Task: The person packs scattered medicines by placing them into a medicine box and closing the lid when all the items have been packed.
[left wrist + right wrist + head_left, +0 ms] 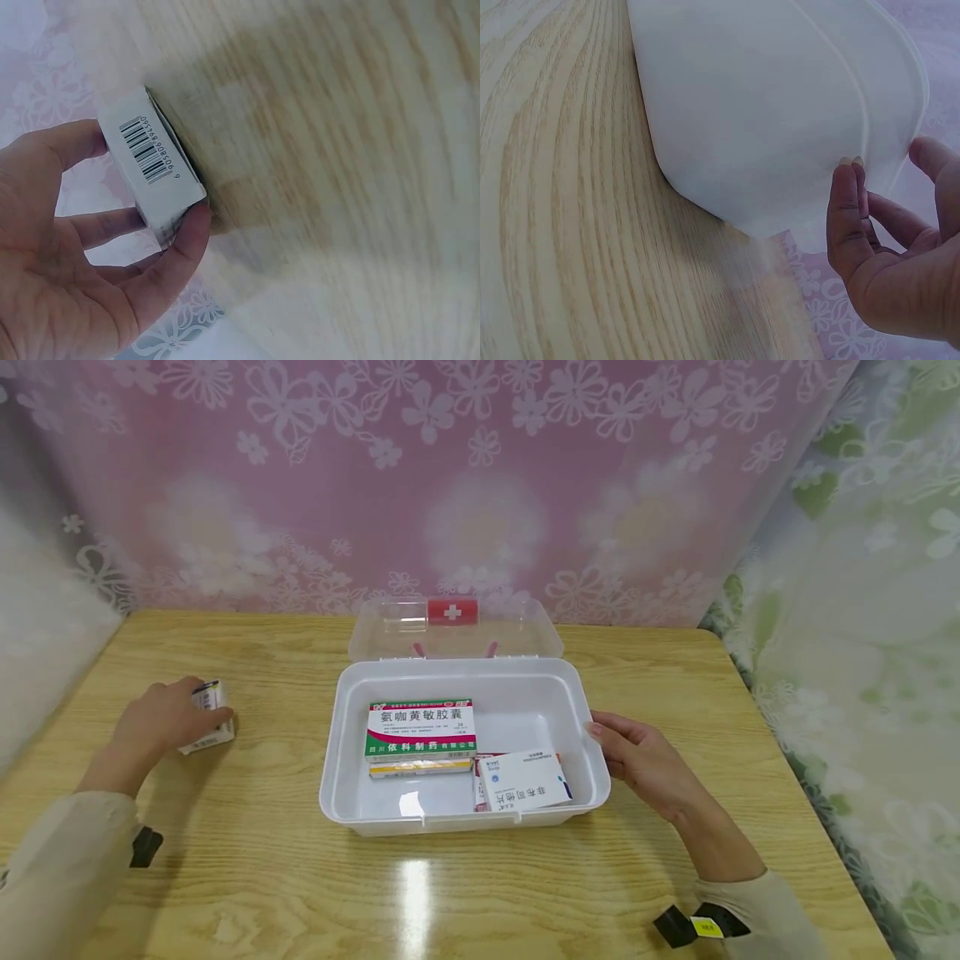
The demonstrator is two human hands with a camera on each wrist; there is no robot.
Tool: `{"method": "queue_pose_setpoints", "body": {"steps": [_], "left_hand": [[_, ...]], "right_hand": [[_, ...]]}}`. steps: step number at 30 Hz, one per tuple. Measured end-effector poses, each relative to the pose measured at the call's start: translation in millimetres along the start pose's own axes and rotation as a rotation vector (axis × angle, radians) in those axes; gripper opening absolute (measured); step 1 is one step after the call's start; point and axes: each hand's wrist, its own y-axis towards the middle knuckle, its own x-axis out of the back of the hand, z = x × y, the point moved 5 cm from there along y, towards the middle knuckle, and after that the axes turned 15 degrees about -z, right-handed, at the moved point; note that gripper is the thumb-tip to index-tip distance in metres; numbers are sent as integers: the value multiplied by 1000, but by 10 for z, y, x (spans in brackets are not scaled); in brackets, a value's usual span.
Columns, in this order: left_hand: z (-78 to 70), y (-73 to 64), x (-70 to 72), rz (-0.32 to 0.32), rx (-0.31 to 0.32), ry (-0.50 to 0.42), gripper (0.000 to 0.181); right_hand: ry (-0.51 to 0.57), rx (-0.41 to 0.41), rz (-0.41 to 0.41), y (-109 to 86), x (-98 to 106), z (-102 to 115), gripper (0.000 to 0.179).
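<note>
On the left side of the wooden table, my left hand [161, 720] grips a small white medicine box [213, 697] between thumb and fingers. In the left wrist view, a barcode shows on the end of this medicine box [146, 150]. A white plastic first-aid box [375, 826] stands mid-table with its lid tipped back. My right hand [643, 760] holds the right rim, thumb at the edge and fingertips against the outer wall [757, 112]. Inside lie a green-and-white medicine box [420, 727] over a yellow-edged one [420, 768], and a white carton [525, 781] over a reddish one.
The clear lid [390, 639], marked with a red label and white cross [452, 612], lies toward the back of the table [270, 877]. Behind the table hangs a pink floral curtain [480, 510]. Pale floral cloth [877, 652] hangs along the right side.
</note>
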Motion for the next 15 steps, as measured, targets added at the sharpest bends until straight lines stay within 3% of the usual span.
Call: {"method": "queue_pose_setpoints", "body": {"steps": [8, 15], "left_hand": [[-34, 16, 25, -4, -1, 14, 83], [-31, -11, 36, -15, -14, -31, 83]], "right_hand": [[8, -6, -2, 16, -5, -4, 56], [20, -6, 3, 12, 3, -10, 56]]}}
